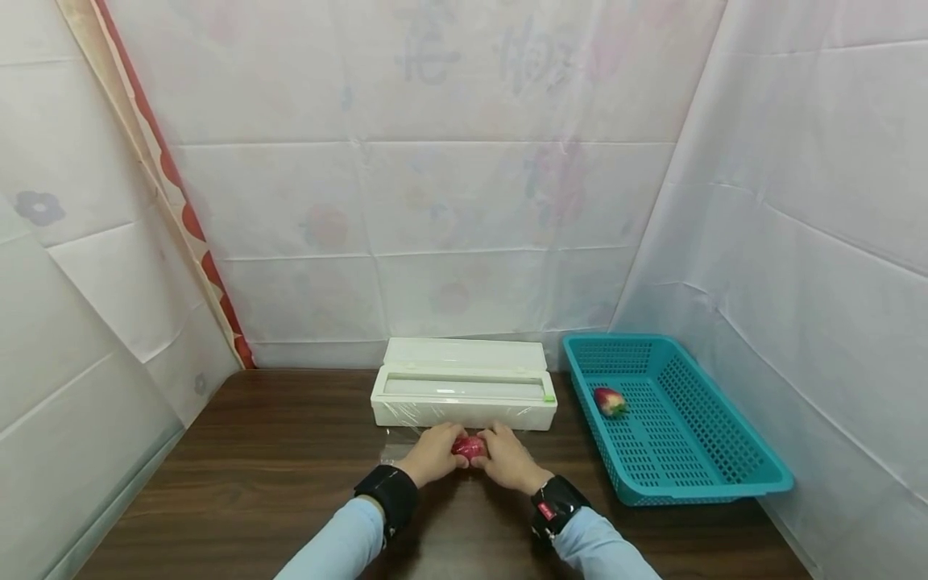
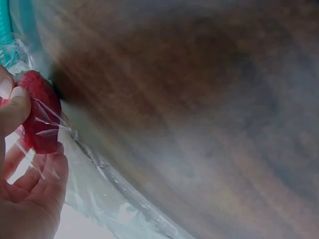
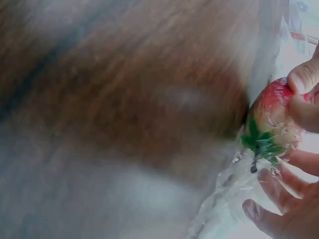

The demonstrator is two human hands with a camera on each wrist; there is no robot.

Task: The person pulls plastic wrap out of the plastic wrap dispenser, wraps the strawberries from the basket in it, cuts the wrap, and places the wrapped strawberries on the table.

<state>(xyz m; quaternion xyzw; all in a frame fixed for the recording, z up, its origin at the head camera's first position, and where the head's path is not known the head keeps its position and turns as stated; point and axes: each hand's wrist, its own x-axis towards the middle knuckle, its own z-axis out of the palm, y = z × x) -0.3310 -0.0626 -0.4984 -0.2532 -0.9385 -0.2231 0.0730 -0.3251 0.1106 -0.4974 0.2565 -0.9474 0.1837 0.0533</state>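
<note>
A red strawberry (image 1: 468, 448) lies on the dark wooden table (image 1: 275, 475), just in front of a white cling-film dispenser (image 1: 464, 392). My left hand (image 1: 433, 455) and right hand (image 1: 506, 457) hold it from either side. In the left wrist view, thumb and fingers pinch the strawberry (image 2: 40, 117) through clear film (image 2: 99, 184). The right wrist view shows the strawberry (image 3: 271, 119) with green leaves, wrapped in film (image 3: 234, 194), gripped by my fingers (image 3: 305, 75).
A teal plastic basket (image 1: 696, 475) stands at the right of the table with another strawberry (image 1: 611, 400) inside. White sheeting walls close in the back and both sides. Bare tabletop lies to the left.
</note>
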